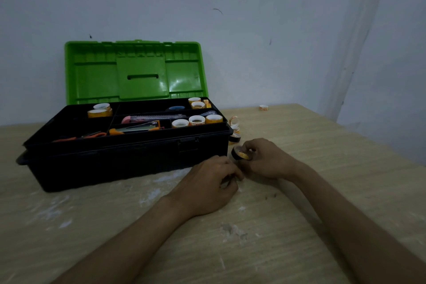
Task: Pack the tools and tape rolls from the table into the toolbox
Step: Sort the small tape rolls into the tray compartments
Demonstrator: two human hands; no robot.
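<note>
Nearest the camera, the left hand (214, 182) rests on the table (322, 191) with its fingers curled under; whether it pinches anything cannot be told. Just beyond it and to its right, almost touching, the right hand (265, 159) grips a black tape roll (241, 154) with an orange core, held tilted just off the right front corner of the toolbox (115, 163). The open box therefore lies left of and beyond the roll, and the right hand is the one placed to carry it up and leftward over the rim. The near right compartment, which holds three pale rolls (197, 120), looks the closest landing place. Behind the right hand, a few loose tape rolls (235, 128) sit against the box's right end. Farther back, a lone tape roll (263, 107) lies well apart near the table's far edge.
</note>
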